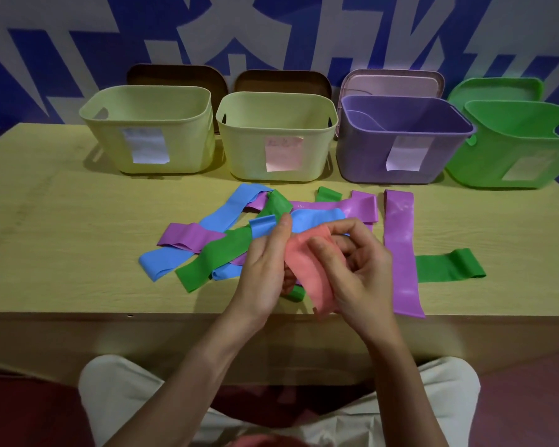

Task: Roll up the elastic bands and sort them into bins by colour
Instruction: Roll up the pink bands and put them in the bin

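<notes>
table: wooden top [62, 221], holds everything
bins: 4 in a back row, 2 yellow [149, 130] [275, 137], purple [400, 140], green [513, 146]
loose bands: blue, green, purple pile [213, 250] mid-table
pink band [307, 269]: above the front edge, both hands on it
left hand [265, 269]: fingers curled, gripping it
right hand [359, 269]: pinching it too

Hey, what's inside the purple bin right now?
The purple bin shows only its own bare inner walls and part of the floor; no rolled bands are visible. Its front wall hides the near part of the floor, so something small could lie there unseen.
</notes>
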Available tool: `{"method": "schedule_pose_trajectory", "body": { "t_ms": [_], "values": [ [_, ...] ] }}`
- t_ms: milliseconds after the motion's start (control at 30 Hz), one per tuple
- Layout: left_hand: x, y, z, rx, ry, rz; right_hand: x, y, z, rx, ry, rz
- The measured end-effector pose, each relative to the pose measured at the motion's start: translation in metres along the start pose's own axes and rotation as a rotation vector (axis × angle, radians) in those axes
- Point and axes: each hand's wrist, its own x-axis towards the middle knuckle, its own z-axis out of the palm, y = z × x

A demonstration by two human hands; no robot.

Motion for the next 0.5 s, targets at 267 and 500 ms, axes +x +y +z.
{"method": "schedule_pose_trajectory", "body": {
  "t_ms": [267, 500],
  "values": [
    [-0.002, -0.016, -0.008, 0.386, -0.042, 0.41, 0.0, 0.002, 0.001, -0.015, 0.018, -0.02],
    [0.001, -0.014, -0.003, 0.373, 0.051, 0.452, -0.002, 0.001, -0.004, -0.032, -0.055, 0.04]
  ]
}}
